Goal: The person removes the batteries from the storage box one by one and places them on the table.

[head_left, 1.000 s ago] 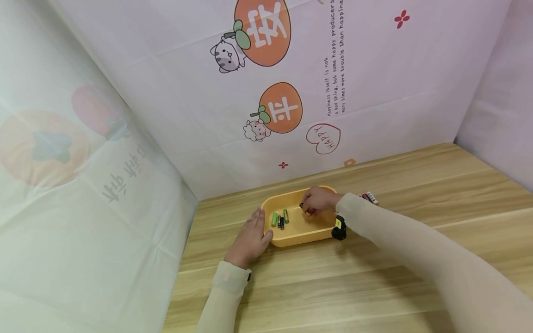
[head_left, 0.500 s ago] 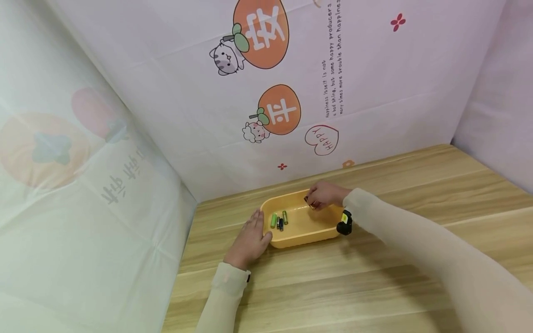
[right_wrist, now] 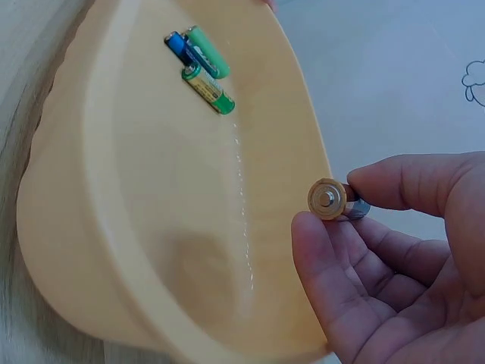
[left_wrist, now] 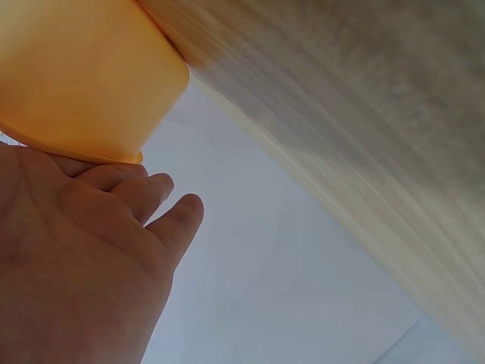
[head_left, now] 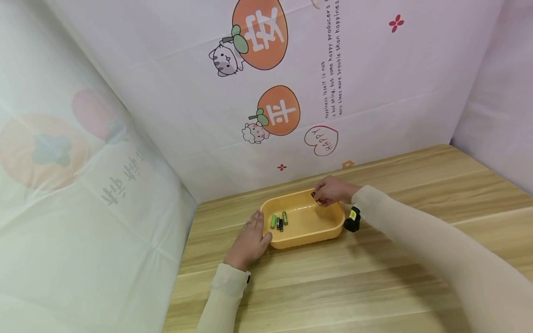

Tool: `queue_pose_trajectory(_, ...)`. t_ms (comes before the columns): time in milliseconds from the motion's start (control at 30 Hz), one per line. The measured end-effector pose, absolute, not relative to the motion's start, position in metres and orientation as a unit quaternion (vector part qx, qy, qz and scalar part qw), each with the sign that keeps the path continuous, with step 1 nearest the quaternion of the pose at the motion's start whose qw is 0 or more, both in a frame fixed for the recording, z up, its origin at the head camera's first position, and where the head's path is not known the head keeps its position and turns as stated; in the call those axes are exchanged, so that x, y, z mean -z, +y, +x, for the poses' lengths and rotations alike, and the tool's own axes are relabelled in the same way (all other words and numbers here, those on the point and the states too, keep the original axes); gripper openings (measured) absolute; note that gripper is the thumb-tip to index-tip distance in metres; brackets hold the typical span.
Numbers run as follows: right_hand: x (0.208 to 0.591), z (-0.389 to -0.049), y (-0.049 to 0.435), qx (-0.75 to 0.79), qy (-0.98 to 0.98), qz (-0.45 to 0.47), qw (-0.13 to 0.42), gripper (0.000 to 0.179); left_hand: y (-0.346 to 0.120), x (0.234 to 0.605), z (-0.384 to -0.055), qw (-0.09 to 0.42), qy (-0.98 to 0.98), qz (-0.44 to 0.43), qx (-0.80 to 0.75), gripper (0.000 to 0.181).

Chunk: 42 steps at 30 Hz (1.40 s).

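Observation:
In the head view a yellow tray (head_left: 306,240) with rounded corners lies on the wood-grain table. My left hand (head_left: 248,240) rests along its left end, fingers straight against the wall. The left wrist view has those fingers of my left hand (left_wrist: 83,235) right at the rim. Over the tray's back right part, my right hand (head_left: 335,190) pinches a battery (right_wrist: 327,199) between thumb and fingers, its copper-coloured end bare. Inside the tray's left side lie several batteries: a light green one (head_left: 273,221), a green-and-gold one (head_left: 285,218) and dark ones (head_left: 281,225).
A printed white cloth (head_left: 200,152) stands as a wall behind the table, with another cloth (head_left: 104,222) at the left. The wooden table (head_left: 316,286) stretches in front of the tray and off to the right. My right sleeve (head_left: 399,222) covers part of it.
My right hand has moved right and slightly back with the battery. A small striped item right of the tray, seen earlier beyond the sleeve, no longer shows. The left hand stays put.

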State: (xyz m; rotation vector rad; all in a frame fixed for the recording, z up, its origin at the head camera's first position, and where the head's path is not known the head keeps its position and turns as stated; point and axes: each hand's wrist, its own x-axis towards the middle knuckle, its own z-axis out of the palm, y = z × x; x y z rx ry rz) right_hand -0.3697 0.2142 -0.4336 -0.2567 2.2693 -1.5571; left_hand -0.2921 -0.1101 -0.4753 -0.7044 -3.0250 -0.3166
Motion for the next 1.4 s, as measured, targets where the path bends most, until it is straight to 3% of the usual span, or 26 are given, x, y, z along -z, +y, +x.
queue_pose_trajectory(1400,0.427,-0.364,0.276,0.539,0.825,-0.065,0.157,0.043,-0.111,0.481,-0.294,0.019,-0.968,-0.23,0.102,0.067)
